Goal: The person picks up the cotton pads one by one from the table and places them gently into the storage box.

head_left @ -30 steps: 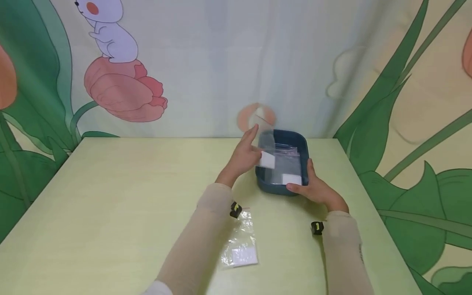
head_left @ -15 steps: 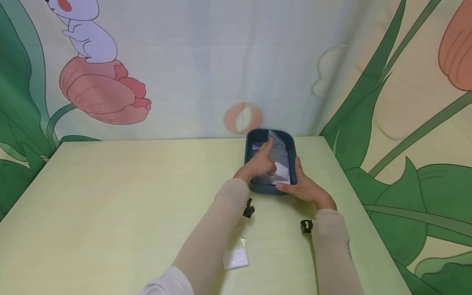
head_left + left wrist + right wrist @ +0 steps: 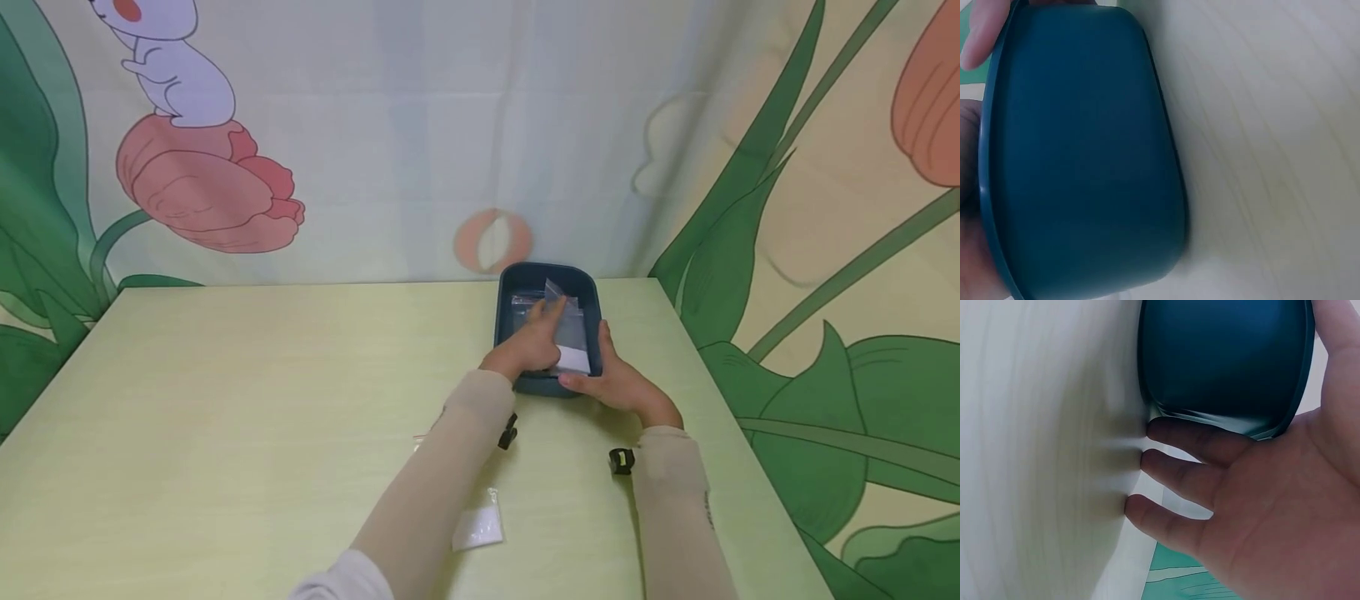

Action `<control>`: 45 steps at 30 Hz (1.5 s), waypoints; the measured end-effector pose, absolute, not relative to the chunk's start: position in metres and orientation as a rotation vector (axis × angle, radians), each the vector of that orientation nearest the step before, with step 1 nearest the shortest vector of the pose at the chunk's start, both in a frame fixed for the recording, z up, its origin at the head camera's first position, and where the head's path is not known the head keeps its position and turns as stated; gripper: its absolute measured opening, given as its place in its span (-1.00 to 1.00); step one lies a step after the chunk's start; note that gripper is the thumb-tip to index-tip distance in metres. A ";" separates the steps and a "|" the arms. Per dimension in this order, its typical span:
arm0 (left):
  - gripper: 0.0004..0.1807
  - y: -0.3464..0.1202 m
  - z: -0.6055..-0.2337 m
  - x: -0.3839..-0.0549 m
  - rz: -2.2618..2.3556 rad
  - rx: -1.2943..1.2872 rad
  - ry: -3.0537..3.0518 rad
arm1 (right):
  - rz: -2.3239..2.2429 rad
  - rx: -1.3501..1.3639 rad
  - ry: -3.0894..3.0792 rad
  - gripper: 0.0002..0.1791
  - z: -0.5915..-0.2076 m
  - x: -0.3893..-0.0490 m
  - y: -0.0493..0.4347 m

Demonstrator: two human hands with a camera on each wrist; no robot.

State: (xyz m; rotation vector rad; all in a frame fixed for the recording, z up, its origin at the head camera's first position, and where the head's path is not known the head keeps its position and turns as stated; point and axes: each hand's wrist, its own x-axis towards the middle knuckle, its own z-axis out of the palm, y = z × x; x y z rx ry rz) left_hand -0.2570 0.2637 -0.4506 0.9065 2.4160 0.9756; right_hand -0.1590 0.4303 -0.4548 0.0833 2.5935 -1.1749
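A dark blue plastic bin (image 3: 540, 387) stands at the back right of the table. Inside it lie clear zip bags, one with a white insert (image 3: 573, 360) at its near end. My left hand (image 3: 534, 342) reaches over the left rim, fingers extended onto the bags, beside a raised bag corner (image 3: 553, 292). At the bin's near right corner rests my right hand (image 3: 626, 383), thumb on the front rim and fingers along the right wall. In the right wrist view its spread fingertips (image 3: 1160, 428) touch the tabletop. The left wrist view mostly shows the bin's wall (image 3: 1085, 150).
Another clear bag with a white insert (image 3: 478, 527) lies on the table (image 3: 262, 417), partly under my left sleeve. A thin reddish edge (image 3: 417, 437) shows left of that sleeve. A printed curtain (image 3: 375, 150) hangs right behind the bin.
My left hand has brought a clear bag from above the bin's left rim down into it and has moved slightly lower there. My right hand has stayed at the bin's corner.
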 end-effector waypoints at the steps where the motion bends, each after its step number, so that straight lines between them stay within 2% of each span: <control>1: 0.05 0.263 -0.449 -0.256 0.959 0.907 2.419 | -1.175 0.082 2.596 0.39 -0.455 -0.159 0.430; 11: 0.03 0.258 -0.444 -0.253 0.842 0.966 2.441 | -1.175 0.098 2.588 0.37 -0.456 -0.158 0.426; 17: 0.03 0.258 -0.445 -0.252 0.595 0.972 2.638 | -1.168 0.104 2.590 0.39 -0.456 -0.157 0.425; 22: -0.08 0.246 -0.439 -0.254 0.534 0.911 2.716 | -1.156 0.110 2.589 0.42 -0.457 -0.159 0.424; 27: -0.28 0.211 -0.421 -0.253 0.729 1.019 2.642 | -1.167 0.112 2.593 0.42 -0.457 -0.162 0.423; 32: -0.37 0.163 -0.409 -0.241 0.921 1.064 2.583 | -1.154 0.126 2.602 0.44 -0.455 -0.163 0.425; 41: -0.74 0.079 -0.426 -0.194 0.687 0.780 2.531 | -1.120 0.137 2.604 0.44 -0.454 -0.160 0.426; 45: -0.66 0.065 -0.437 -0.175 0.588 0.646 2.448 | -1.108 0.146 2.610 0.44 -0.454 -0.157 0.428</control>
